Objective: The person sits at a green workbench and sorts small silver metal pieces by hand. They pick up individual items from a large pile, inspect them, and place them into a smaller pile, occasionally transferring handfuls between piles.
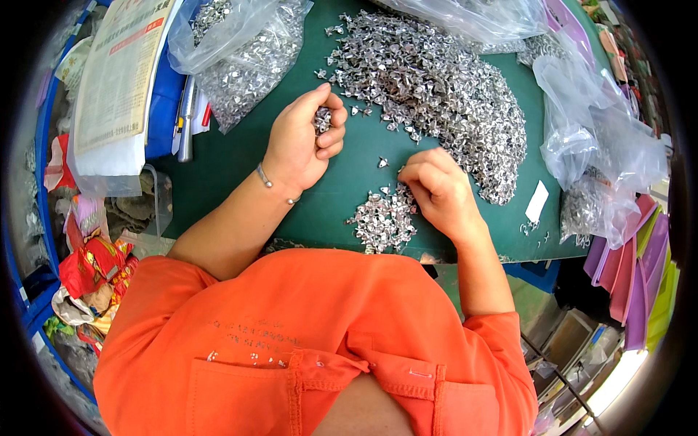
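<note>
My left hand (304, 134) is curled around several small shiny metal parts (322, 120), which show between the thumb and the bent fingers. Over on the right, my right hand (438, 190) has its fingers pinched together, and whatever sits at the fingertips is hidden. Beside those fingertips lies a small pile of metal parts (383, 220) near the front edge of the table. A single metal part (382, 163) rests between the two hands. Beyond them spreads a large heap of the same pronged silvery pieces (443, 80).
A clear bag of metal parts (251, 69) lies at the far left, next to a blue bin topped with printed paper (120, 80). Crumpled clear bags (582, 123) and a white slip (536, 202) are on the right. The green tabletop (225, 163) supports the work.
</note>
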`<state>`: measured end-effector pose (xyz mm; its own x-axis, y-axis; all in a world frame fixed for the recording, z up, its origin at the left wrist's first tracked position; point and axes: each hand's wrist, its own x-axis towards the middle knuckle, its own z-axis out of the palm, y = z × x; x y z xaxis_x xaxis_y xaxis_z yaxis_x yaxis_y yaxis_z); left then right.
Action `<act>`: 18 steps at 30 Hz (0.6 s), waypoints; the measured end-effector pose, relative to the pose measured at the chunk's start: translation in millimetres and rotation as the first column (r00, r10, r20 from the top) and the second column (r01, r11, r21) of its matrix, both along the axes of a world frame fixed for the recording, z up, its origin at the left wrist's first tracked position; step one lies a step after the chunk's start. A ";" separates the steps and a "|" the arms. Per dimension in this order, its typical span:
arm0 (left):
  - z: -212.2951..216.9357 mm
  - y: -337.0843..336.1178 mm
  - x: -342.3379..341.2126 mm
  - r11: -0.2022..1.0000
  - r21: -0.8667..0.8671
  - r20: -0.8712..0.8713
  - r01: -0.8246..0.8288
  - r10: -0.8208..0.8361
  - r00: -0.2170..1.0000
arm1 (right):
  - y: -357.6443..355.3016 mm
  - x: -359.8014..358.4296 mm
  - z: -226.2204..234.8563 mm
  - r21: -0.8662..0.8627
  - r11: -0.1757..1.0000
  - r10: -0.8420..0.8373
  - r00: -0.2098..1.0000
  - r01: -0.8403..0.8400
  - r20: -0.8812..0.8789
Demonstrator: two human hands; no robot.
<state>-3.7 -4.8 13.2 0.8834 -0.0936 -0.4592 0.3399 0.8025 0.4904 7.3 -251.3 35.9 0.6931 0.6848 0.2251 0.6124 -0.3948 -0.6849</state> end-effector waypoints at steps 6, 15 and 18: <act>1.2 -1.0 0.1 1.000 0.014 -0.007 -0.006 0.007 1.000 | 15.9 1.9 2.1 0.090 0.994 -0.061 0.998 0.063 -0.029; 1.9 -1.5 -0.3 1.000 0.015 -0.013 -0.007 0.008 1.000 | 22.5 5.2 -6.2 0.039 0.999 -0.024 0.995 0.021 0.100; 2.3 -1.0 -1.0 1.000 0.007 -0.019 -0.008 0.008 1.000 | 9.9 5.3 1.8 0.053 0.998 0.034 0.999 -0.033 -0.020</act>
<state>-4.7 -5.8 15.5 0.8752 -0.0838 -0.4764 0.3430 0.8019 0.4892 12.6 -241.4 37.7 0.6752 0.6951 0.2471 0.6100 -0.3376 -0.7169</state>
